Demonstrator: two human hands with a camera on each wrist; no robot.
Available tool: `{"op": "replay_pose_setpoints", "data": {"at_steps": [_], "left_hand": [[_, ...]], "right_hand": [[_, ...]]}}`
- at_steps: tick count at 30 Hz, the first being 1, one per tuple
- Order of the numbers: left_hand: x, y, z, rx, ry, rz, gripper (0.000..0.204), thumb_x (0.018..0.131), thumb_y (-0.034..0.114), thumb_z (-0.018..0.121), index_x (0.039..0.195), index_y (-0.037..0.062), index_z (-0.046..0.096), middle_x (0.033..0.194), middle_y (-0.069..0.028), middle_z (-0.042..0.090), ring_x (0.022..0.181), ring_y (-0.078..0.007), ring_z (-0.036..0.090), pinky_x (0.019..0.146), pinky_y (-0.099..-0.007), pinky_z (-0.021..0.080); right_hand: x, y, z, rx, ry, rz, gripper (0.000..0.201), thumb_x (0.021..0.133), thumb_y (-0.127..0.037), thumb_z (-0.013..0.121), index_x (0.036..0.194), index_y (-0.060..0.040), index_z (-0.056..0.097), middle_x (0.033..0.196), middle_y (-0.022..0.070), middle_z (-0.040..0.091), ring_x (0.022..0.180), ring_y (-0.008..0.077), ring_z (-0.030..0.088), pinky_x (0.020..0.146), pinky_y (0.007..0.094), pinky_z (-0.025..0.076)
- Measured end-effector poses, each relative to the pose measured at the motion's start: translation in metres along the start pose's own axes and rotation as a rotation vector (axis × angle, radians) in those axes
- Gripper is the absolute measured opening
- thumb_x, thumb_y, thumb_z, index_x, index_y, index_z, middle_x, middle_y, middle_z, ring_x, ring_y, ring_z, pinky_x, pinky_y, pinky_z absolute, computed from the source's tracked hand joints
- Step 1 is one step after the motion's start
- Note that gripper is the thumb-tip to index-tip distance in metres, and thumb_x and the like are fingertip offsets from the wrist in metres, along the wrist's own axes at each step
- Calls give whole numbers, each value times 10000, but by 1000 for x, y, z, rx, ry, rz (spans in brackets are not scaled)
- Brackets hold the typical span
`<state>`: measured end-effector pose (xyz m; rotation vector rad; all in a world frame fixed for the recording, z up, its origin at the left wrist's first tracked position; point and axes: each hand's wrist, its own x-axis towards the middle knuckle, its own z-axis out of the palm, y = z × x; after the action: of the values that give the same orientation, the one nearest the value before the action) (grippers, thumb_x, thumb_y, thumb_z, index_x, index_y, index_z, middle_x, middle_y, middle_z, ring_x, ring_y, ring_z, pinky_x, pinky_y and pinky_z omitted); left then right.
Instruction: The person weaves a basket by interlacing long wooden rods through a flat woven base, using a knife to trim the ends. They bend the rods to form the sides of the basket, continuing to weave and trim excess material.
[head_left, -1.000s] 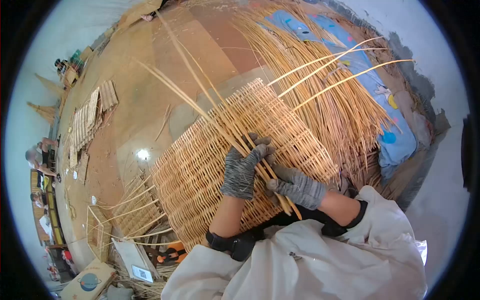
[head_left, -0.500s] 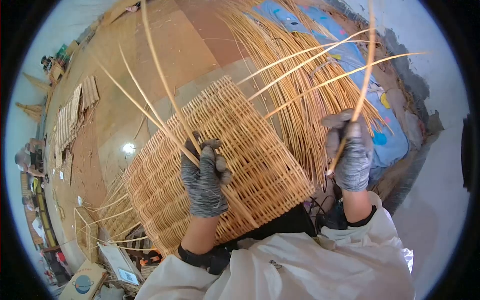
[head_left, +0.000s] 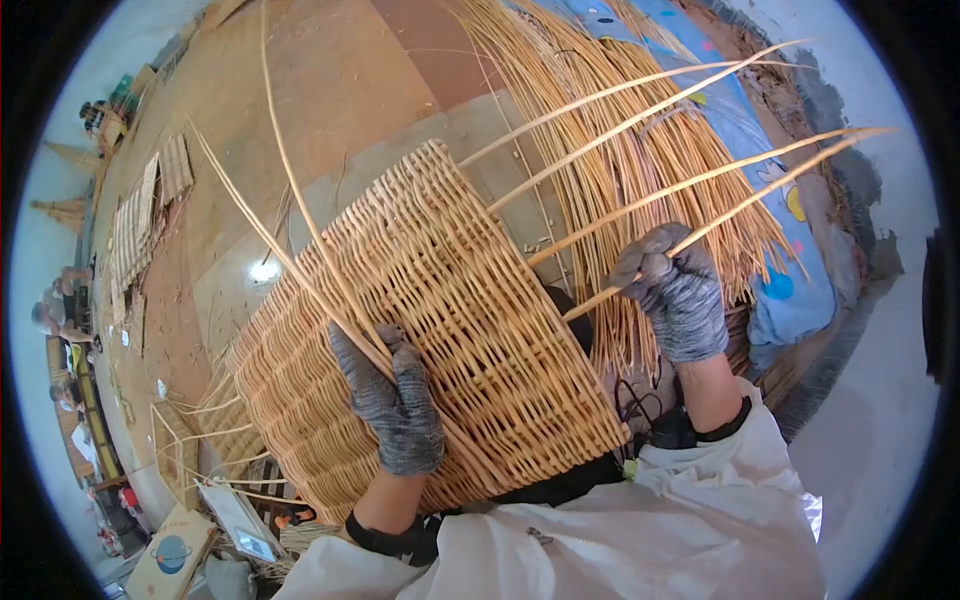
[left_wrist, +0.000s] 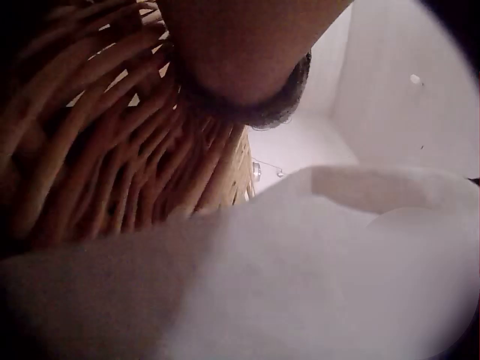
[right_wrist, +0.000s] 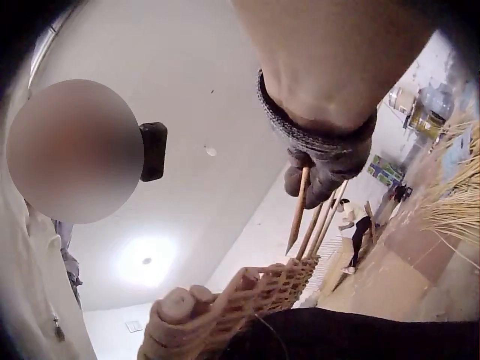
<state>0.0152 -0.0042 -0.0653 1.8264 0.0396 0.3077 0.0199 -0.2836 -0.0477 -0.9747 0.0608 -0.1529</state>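
A woven wicker panel (head_left: 480,310) lies tilted across the lap in the head view. My gloved left hand (head_left: 395,405) rests on it, holding several long rods (head_left: 330,300) between thumb and fingers. At the panel's right edge my gloved right hand (head_left: 678,295) pinches a single rod (head_left: 770,188), whose lower end is near that edge. Other rods (head_left: 620,125) stick out from the panel's upper right side. In the right wrist view the right hand (right_wrist: 326,169) grips the rod (right_wrist: 298,210) above the woven edge (right_wrist: 277,289).
A large pile of loose rods (head_left: 640,170) lies on blue patterned cloth (head_left: 800,300) at the right. Woven pieces (head_left: 135,225) are on the floor at the left, with a printed box (head_left: 170,555) at the lower left. Another person (right_wrist: 356,229) bends down in the background.
My hands have separated; the right took one rod away from the bundle, swung it upright, then lowered it beside the panel's right edge. The left keeps the other rods and has moved left.
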Motion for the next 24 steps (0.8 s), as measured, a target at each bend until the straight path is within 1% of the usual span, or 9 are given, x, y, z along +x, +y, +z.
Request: {"op": "replay_pose_setpoints", "data": {"at_steps": [5,9,10,13,14,16,20,22,24], "left_hand": [[1,0,6,114,65,-15,586,918,174,530,1421,57,255,1091,-68,528,939,-132,511,839,-270,453],[3,6,11,294,57,101,589,910,103,460,1424,-11,194,998,-84,550,838,-146,531,790,-277,467],[3,7,10,288,59,87,590,911,95,460,1425,-11,191,1003,-83,550,836,-146,531,787,-274,467],[0,13,11,151,57,-34,589,911,77,461,1426,-9,188,1010,-79,549,838,-150,531,784,-266,467],[-4,9,9,172,48,-22,559,933,127,483,1423,20,235,1330,-146,433,1124,-191,489,955,-310,411],[-1,12,9,205,35,-4,562,931,121,484,1422,14,232,1340,-150,424,1128,-187,486,959,-312,409],[-2,7,14,223,41,40,569,919,84,491,1417,-3,229,1364,-168,406,1151,-211,474,985,-331,390],[1,10,19,230,67,91,568,916,63,484,1419,5,226,1305,-148,453,1107,-186,498,937,-292,425],[5,7,19,69,75,-46,559,918,57,473,1420,16,230,1245,-127,474,1025,-142,516,885,-251,441]], "right_hand": [[5,-2,13,-121,7,174,132,852,-115,632,892,-35,535,823,128,620,772,254,637,706,375,549],[-2,33,4,79,-38,47,177,854,-153,641,910,-41,517,762,121,614,746,259,639,696,368,546],[-5,26,16,-99,50,15,238,868,-262,628,933,-60,521,753,81,599,676,189,602,608,308,512],[10,11,29,728,70,-69,247,872,-323,615,828,-111,498,578,-25,446,494,80,429,509,293,436],[13,13,19,750,-64,-91,309,878,-413,546,795,-119,504,551,-27,433,466,87,393,475,282,396],[23,22,-5,795,-337,-150,497,890,-594,409,727,-137,516,498,-33,408,410,100,321,408,261,317],[8,61,41,699,-265,-106,575,909,-619,303,577,-164,421,427,-49,330,322,104,202,342,270,209],[16,69,38,793,-367,-107,582,912,-619,286,577,-161,413,434,-44,342,335,102,230,351,271,220],[28,68,39,831,-396,-70,580,914,-616,282,570,-161,389,426,-51,318,351,102,237,367,278,237]]}}
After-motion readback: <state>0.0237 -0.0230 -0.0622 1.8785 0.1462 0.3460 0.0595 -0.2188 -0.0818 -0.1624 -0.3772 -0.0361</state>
